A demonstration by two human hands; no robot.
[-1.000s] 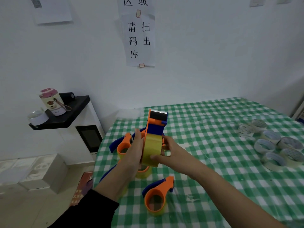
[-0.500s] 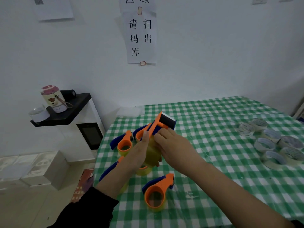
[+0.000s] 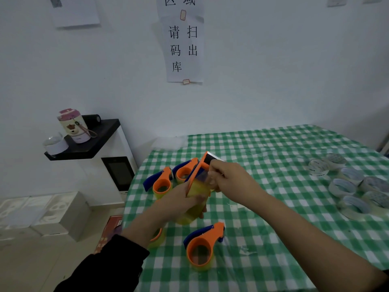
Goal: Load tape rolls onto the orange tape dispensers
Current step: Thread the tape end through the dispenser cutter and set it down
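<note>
Tilted from upright, the orange dispenser (image 3: 199, 170) carries a yellow tape roll (image 3: 197, 191) gripped by the left hand (image 3: 179, 200); the right hand (image 3: 233, 180) pinches it near the blade (image 3: 211, 158): thread tape straight, taut.

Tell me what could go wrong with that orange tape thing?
The right hand pinches beside the serrated cutter of the orange and blue plastic tape dispenser, so its fingers could get nicked. The left hand holds its yellow tape roll close to other loaded dispensers; a slip might knock them.

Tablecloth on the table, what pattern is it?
The tablecloth is green-and-white checked; the head view shows it.
</note>
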